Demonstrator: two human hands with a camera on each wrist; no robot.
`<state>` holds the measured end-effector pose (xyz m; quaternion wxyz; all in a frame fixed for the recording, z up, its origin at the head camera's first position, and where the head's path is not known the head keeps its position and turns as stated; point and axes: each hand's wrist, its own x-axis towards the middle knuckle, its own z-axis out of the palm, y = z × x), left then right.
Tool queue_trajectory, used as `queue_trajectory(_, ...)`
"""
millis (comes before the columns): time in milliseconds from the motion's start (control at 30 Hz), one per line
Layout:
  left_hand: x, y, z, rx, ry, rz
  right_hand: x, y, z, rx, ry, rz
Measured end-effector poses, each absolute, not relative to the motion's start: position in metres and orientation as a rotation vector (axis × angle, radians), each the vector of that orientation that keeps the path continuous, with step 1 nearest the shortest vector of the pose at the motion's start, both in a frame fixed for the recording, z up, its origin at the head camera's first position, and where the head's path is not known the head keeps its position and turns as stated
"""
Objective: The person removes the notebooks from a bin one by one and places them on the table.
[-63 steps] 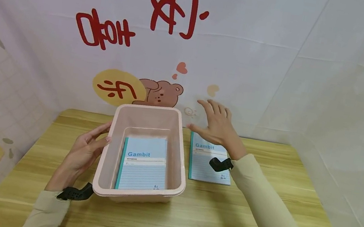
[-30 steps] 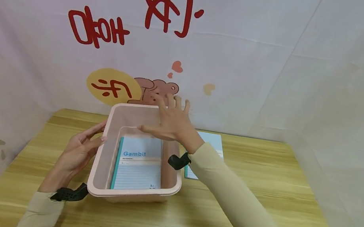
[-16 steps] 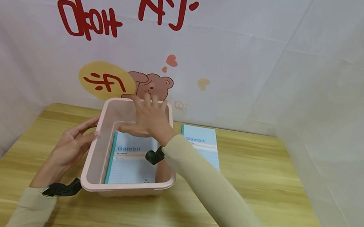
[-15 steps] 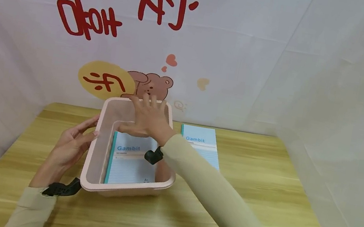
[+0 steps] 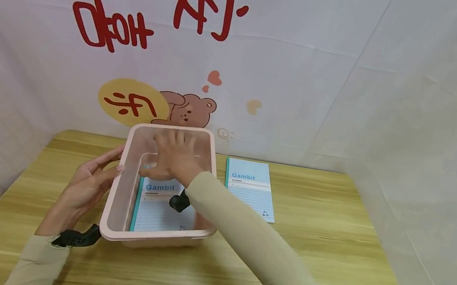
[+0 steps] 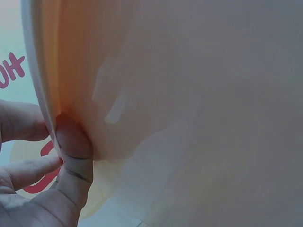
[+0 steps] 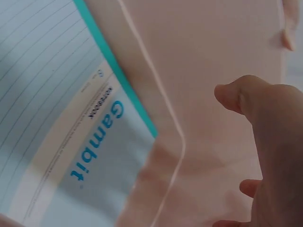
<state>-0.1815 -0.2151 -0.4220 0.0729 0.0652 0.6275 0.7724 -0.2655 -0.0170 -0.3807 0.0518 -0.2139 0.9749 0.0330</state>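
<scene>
A pale pink plastic bin (image 5: 157, 240) sits on the wooden table, holding a light-blue Gambit notebook (image 5: 158, 211) with a teal spine at its bottom. My left hand (image 5: 87, 184) pinches the bin's left rim; in the left wrist view the thumb (image 6: 73, 142) lies on one side of the wall and fingers on the other. My right hand (image 5: 174, 156), fingers spread and nothing held, reaches into the far part of the bin over the notebook's top end. In the right wrist view its thumb (image 7: 236, 94) stands apart from the notebook (image 7: 85, 127).
To the right of the bin lies a second Gambit notebook (image 5: 250, 194), flat near the table's back edge. A white printed curtain (image 5: 303, 74) rises behind and at both sides of the wooden table (image 5: 318, 258).
My right hand has moved left from above the second notebook, over the bin's right rim and down inside it. The left hand keeps its hold on the rim. The head view has shifted slightly.
</scene>
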Motion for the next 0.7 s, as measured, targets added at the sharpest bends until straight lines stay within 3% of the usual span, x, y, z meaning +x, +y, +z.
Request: queue_trajectory(700,-0.183,-0.214,-0.424,0.235,1.856,2.357,-0.265,-0.04,-0.423,-0.488,2.677,0.167)
